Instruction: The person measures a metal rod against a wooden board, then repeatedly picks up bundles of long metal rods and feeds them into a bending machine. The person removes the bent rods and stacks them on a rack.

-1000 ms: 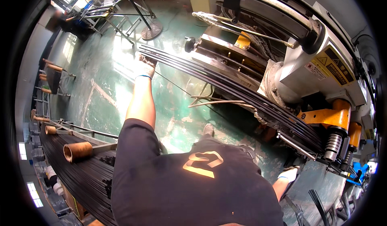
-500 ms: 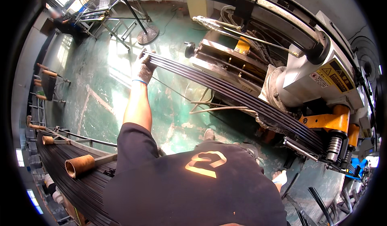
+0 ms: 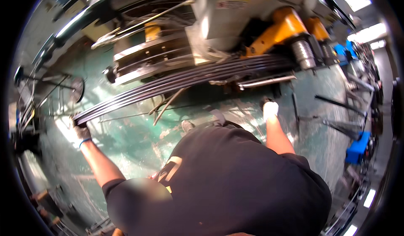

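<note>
Several long dark metal tubes [image 3: 176,79] lie side by side in a bundle, slanting from the left up to the machine [image 3: 240,23] on the right. My left hand [image 3: 81,132], in a pale work glove, is wrapped round their near-left ends. Out to the right, my gloved right hand [image 3: 270,109] is below the tubes' far end and apart from them. The nearest thing to it is a shiny metal rod [image 3: 267,82] on the machine's lower edge. Motion blur smears its fingers, so their pose is unclear.
The machine carries orange arms [image 3: 280,32] and a ribbed metal cylinder [image 3: 304,54]. Bent hoses [image 3: 168,105] hang low beneath the tubes. A round-based stand [image 3: 77,89] is at the left. Metal bars [image 3: 341,104] and a blue box [image 3: 357,147] stand at the right.
My view has swung to the right. The left hand still grips the tube ends, now lower left in view. My right arm shows more fully, reaching out beside the machine.
</note>
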Tool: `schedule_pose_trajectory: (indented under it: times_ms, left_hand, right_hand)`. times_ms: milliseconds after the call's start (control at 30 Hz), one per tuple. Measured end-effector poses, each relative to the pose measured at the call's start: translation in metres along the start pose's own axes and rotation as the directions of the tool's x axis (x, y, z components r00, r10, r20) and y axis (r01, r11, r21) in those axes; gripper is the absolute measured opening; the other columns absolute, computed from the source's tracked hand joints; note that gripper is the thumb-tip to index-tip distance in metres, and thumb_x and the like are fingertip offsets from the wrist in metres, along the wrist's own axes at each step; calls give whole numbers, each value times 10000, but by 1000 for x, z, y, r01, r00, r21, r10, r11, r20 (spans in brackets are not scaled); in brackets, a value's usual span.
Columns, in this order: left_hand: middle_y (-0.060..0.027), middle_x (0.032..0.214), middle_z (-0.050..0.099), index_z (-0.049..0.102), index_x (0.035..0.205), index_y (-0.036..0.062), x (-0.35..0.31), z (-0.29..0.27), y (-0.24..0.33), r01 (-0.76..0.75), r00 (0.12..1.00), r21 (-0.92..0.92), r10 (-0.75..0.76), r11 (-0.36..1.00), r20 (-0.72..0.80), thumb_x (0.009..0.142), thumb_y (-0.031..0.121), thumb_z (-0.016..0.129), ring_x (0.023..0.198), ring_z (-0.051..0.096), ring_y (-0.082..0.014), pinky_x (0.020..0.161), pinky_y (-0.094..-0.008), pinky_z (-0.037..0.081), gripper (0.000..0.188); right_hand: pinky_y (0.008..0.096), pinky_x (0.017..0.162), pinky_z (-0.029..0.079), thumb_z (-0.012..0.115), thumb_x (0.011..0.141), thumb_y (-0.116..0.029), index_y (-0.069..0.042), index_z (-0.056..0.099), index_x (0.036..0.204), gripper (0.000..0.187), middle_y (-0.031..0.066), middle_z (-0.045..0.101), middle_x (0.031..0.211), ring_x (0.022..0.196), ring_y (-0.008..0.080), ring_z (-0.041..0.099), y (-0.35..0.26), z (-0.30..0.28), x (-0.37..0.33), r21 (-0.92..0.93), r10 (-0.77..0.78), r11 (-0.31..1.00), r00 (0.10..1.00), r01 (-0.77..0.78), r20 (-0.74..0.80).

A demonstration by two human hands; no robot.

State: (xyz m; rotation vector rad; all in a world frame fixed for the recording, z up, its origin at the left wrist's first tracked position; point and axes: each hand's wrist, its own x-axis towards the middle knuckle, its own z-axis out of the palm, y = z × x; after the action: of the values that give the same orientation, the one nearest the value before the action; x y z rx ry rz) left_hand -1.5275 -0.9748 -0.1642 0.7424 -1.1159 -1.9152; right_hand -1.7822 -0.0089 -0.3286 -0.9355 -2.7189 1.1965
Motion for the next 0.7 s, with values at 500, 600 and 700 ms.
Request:
schedule_pose_trajectory:
  times_ms: [500, 600, 700]
  left_hand:
    - [-135, 1448, 629, 560, 1483, 104, -14, -26, -21, 218, 958, -11, -212, 976, 194, 1096, 353, 513, 1365, 566, -344, 1206, -592, 398, 463]
    - [-195, 1447, 624, 595, 1428, 33, -79, 56, 5, 213, 977, -53, -213, 976, 5, 1054, 535, 528, 1380, 545, -413, 1222, -640, 360, 630]
    - [-190, 1559, 524, 504, 1521, 49, -86, 65, 8, 212, 965, -60, -219, 975, -146, 1057, 664, 361, 1455, 452, -446, 1240, -659, 307, 783]
  right_hand:
    - [346, 609, 555, 710, 986, -169, 33, 635, 1176, 287, 117, 717, 823, 690, 212, 685, 39, -50, -56, 380, 352, 855, 933, -354, 78]
    - [355, 654, 555, 732, 984, -266, 1, 636, 1195, 353, 119, 752, 891, 764, 231, 727, 50, -49, -55, 336, 341, 868, 931, -366, 134]
    - [358, 644, 538, 715, 977, -254, -3, 677, 1038, 261, 121, 749, 879, 748, 223, 707, 49, -49, -45, 279, 301, 893, 929, -354, 216]
